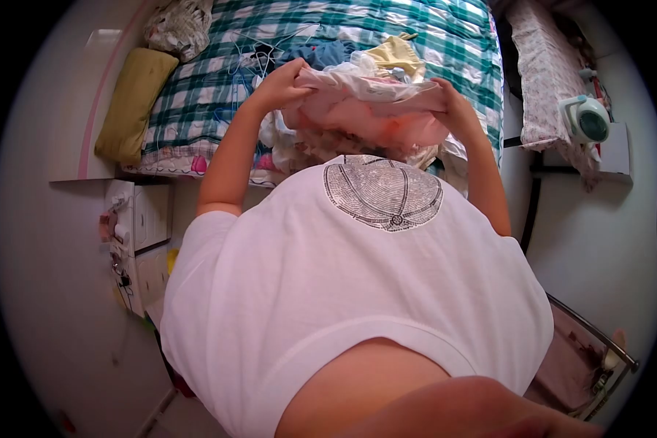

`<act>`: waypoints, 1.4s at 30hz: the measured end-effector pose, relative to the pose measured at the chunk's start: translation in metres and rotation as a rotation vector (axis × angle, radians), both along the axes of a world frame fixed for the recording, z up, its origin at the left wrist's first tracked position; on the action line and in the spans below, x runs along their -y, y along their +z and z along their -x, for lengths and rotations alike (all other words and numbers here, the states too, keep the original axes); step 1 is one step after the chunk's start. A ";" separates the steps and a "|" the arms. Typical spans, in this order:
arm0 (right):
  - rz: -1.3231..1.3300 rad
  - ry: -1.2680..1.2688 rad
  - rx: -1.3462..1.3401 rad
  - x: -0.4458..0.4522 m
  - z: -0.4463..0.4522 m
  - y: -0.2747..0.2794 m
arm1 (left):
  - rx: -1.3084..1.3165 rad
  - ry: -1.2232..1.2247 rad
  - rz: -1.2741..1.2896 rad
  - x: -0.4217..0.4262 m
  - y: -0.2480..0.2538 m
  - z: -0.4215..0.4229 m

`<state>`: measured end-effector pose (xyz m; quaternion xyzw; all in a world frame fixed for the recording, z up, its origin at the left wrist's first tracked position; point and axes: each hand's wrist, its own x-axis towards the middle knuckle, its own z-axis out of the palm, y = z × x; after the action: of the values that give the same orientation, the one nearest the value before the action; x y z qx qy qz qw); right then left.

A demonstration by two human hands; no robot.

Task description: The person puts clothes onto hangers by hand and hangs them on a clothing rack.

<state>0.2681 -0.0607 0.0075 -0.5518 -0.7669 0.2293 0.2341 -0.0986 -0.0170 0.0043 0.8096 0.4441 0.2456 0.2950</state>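
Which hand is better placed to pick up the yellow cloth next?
Probably the right hand: it looks nearer the yellow cloth than the left hand does. Both grip the pink cloth, so either would likely release first.

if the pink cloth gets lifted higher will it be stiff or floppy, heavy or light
Probably floppy: the pink cloth sags in soft folds between the left hand and right hand. Likely light, as each hand seems to grip only its edge.

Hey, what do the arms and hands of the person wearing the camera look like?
The left hand and right hand are bare, without gloves. The arms show no watch or bracelet and emerge from short white sleeves.
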 end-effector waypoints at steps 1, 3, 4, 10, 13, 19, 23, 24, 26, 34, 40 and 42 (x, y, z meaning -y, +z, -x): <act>0.012 0.040 -0.066 0.000 0.003 -0.005 | -0.087 0.016 -0.066 0.000 -0.006 0.002; 0.028 0.058 0.072 -0.002 0.003 -0.020 | -0.234 0.015 -0.116 0.004 -0.017 0.008; 0.036 0.066 0.137 -0.003 0.005 -0.026 | -0.311 0.012 -0.140 0.007 -0.024 0.012; 0.211 -0.016 -0.011 0.003 0.025 -0.050 | -0.353 0.089 -0.016 0.021 -0.060 0.033; 0.401 -0.002 -0.067 -0.005 0.032 -0.068 | -0.423 0.086 -0.034 0.023 -0.086 0.045; 0.258 -0.230 -0.247 -0.019 0.063 -0.097 | -0.398 0.199 0.166 0.017 -0.149 0.065; 0.231 -0.397 -0.417 -0.030 0.086 -0.130 | 0.017 0.208 0.482 -0.003 -0.195 0.078; 0.241 -0.450 -0.459 -0.035 0.087 -0.146 | 0.280 0.147 0.467 -0.008 -0.215 0.084; 0.197 -0.536 -0.505 -0.043 0.092 -0.171 | 0.448 0.342 0.685 -0.013 -0.227 0.094; 0.408 -0.668 -0.552 -0.037 0.112 -0.190 | -0.133 0.507 0.653 -0.003 -0.358 0.192; 0.396 -0.630 -0.475 -0.016 0.102 -0.215 | -0.595 0.837 0.623 0.020 -0.393 0.221; 0.393 -0.625 -0.485 -0.011 0.099 -0.221 | -0.582 0.875 0.613 0.021 -0.390 0.215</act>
<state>0.1689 -0.0498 -0.2133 -0.7217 -0.4278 0.4117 0.3559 -0.3137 -0.0380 -0.3856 0.4641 0.8485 -0.0262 0.2529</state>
